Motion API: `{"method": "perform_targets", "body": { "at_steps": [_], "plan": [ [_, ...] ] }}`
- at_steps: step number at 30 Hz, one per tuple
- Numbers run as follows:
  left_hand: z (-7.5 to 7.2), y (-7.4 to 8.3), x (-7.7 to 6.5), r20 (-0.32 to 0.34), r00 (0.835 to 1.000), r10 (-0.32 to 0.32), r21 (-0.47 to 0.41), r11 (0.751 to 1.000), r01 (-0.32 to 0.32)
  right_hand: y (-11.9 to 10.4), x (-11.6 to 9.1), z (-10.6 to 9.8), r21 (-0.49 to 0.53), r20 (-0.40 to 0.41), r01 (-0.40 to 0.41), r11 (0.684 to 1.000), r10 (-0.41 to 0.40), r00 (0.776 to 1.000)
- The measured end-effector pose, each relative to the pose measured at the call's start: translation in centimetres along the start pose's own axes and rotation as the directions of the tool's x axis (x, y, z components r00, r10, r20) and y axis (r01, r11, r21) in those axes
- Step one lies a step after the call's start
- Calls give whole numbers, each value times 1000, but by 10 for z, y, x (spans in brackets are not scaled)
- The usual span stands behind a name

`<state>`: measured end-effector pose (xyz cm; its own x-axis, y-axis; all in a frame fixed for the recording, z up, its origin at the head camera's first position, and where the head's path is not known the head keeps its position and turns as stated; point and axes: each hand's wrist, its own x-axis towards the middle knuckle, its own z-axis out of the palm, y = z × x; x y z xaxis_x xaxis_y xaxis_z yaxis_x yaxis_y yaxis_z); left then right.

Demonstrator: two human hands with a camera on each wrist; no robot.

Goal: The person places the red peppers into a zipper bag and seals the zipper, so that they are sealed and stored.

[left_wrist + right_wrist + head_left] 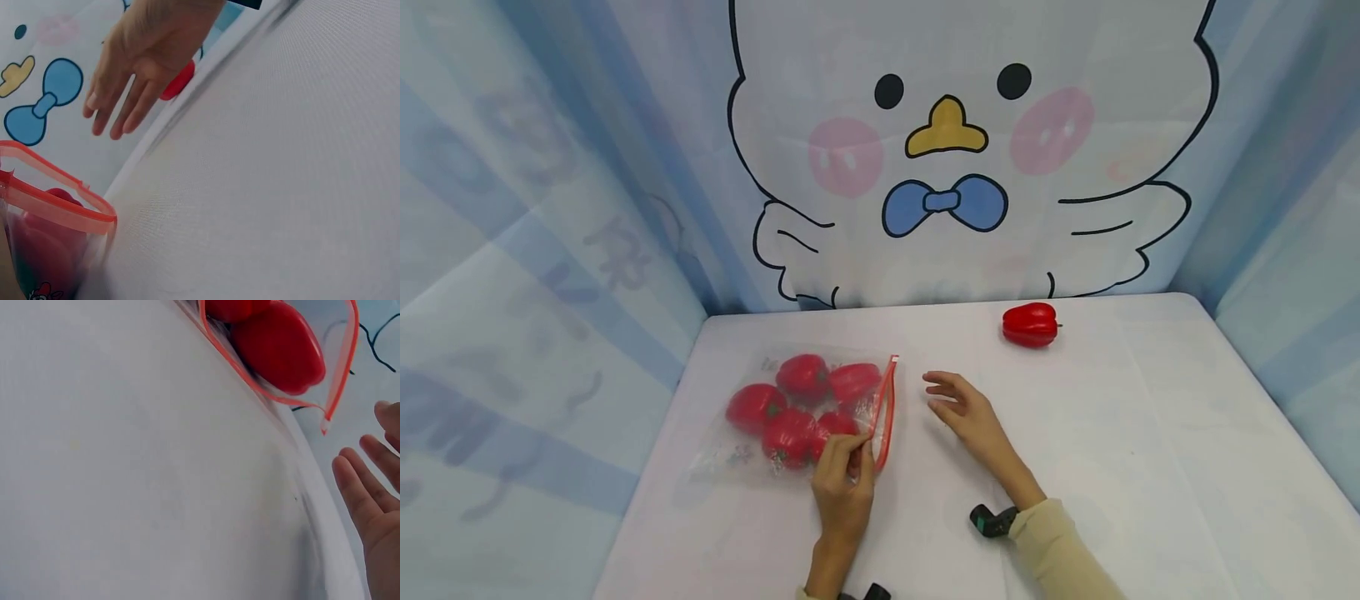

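A clear plastic zip bag [891,385] with a red-edged mouth lies on the left of the table, its mouth facing right and gaping. Inside are several red vegetables, among them a tomato [788,437] and a smooth red pepper [281,350]. My left hand [844,487] pinches the near part of the bag's red edge between thumb and fingers. To the right of the mouth my right hand [967,421] hovers with spread, slightly bent fingers, holding nothing. Another red bell pepper [1030,325] lies on its side near the table's back edge, beyond the right hand.
The white table [1120,467] ends at a cloth backdrop [955,258] printed with a cartoon bird. Patterned curtains [535,292] hang on both sides. A dark wrist device [992,521] sits at the right sleeve.
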<state>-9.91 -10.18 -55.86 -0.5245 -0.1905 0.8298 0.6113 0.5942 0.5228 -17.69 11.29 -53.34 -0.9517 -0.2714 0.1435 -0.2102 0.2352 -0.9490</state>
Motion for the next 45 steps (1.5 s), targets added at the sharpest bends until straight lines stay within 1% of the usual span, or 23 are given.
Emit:
{"method": "perform_targets", "body": {
  "at_steps": [5,8,11,13,16,19,22,24,27,29,30,32,34,38,41,45],
  "plan": [
    [0,1,-1,-10,1000,1,-16,1000,-1,3,2,-27,-13,-54,-4,1000,3,999],
    [1,1,-1,-13,1000,-6,-22,1000,6,6,5,-41,-19,-106,-18,1000,16,994],
    [1,1,-2,-13,1000,-13,-22,1000,13,10,10,-53,-16,-185,-22,1000,19,983],
    [0,1,-2,-9,1000,-16,-23,1000,16,13,14,-59,-3,-254,-9,1000,8,967],
    [0,0,-2,0,1000,-20,-22,1000,20,17,19,-67,-8,-374,9,1000,-12,927],
    [-1,-1,-2,3,1000,-25,-15,1000,25,21,24,-74,-51,-481,22,998,-43,876],
    [-1,-2,-2,5,1000,-22,-12,1000,22,25,27,-83,-106,-558,14,994,-71,827],
    [-1,-2,-2,10,1000,-21,-13,1000,21,26,30,-89,-130,-601,-8,992,-72,796],
    [0,-2,-3,20,1000,-21,-15,1000,22,27,33,-99,-141,-657,-59,988,-48,753],
    [0,-1,-3,24,999,-31,-11,999,31,28,37,-105,-145,-682,-95,985,-29,731],
    [0,-1,-3,24,999,-36,-8,999,36,29,38,-108,-142,-690,-115,983,-15,724],
    [0,0,-4,22,999,-43,-1,999,43,30,42,-112,-132,-692,-151,980,18,722],
    [1,-1,-4,20,999,-46,6,999,46,32,45,-115,-120,-678,-189,975,59,733],
    [0,-2,-3,18,999,-47,11,999,47,38,51,-119,-90,-613,-242,966,138,778],
    [0,-1,-3,16,999,-46,1,999,46,45,54,-123,-79,-555,-268,960,181,812],
    [0,-1,-2,13,999,-46,-13,999,47,52,57,-128,-80,-484,-299,951,225,845]
  ]
}}
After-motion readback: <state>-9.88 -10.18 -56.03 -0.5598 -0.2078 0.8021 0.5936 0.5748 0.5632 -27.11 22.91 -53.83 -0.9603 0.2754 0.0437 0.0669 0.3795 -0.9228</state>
